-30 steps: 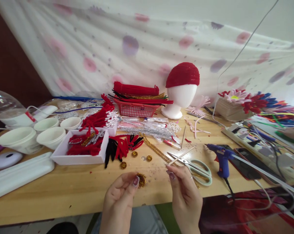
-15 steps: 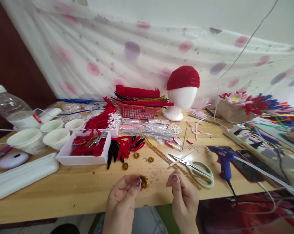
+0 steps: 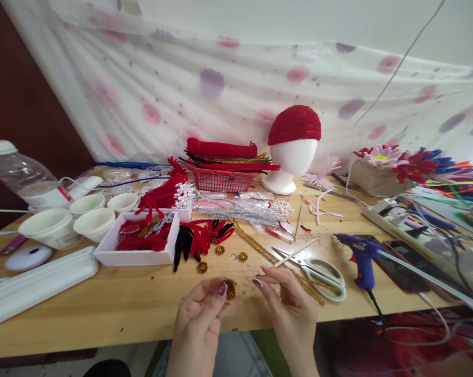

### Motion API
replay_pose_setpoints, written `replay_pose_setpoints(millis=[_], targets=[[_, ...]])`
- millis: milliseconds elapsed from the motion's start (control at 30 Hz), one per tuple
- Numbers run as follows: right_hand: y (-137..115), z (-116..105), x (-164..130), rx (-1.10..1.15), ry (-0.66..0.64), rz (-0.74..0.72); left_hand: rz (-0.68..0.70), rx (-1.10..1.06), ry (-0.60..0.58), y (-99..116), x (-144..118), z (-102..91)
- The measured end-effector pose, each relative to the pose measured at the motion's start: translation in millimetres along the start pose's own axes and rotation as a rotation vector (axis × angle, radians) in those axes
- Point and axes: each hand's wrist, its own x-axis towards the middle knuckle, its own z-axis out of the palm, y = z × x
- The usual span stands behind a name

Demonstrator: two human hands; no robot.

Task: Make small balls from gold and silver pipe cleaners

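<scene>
Between thumb and fingers, my left hand (image 3: 201,314) pinches a small coiled rosette of gold tinsel pipe cleaner (image 3: 231,289) above the table's front edge. My right hand (image 3: 289,306) is just to the right of it, thumb and fingers stretched toward the rosette with a gap between; nothing can be made out in its fingers. Beyond the hands lie three finished gold coils, one of them a gold coil (image 3: 202,267) at the left. Gold tinsel strips (image 3: 256,243) run under the scissors (image 3: 318,275), which lie beside my right hand with a thin pale stick (image 3: 295,252) across them.
A blue glue gun (image 3: 360,256) stands at right near phones (image 3: 407,264) and a power strip (image 3: 413,235). White box (image 3: 138,256), paper cups (image 3: 48,228) and red-black pieces (image 3: 197,241) lie left. Behind are a red basket (image 3: 224,180) and a foam head (image 3: 293,159).
My right hand has uncurled from a closed pinch and moved left, toward the rosette. My left hand keeps hold of the rosette, which has turned slightly.
</scene>
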Motion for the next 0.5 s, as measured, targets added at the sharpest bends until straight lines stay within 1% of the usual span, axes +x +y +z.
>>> replay_pose_setpoints(millis=[100,167,333,400,500], targets=[[2.5,-0.6,-4.3,0.022,0.055,0.063,0.01,-0.009,0.019,-1.1,0.6,-0.1],[2.3,-1.6,-5.3,0.03,0.062,0.076,0.016,-0.014,0.034,-1.3,0.6,-0.1],[-1.4,2.1,-1.9,0.09,-0.011,0.039,0.011,-0.015,0.049,0.1,1.8,-0.2],[-1.8,4.8,-0.5,0.108,-0.004,0.021,0.009,-0.015,0.053,0.8,3.1,-0.8],[0.2,6.8,0.4,0.115,0.025,0.032,0.006,-0.023,0.055,1.1,5.3,-2.5]])
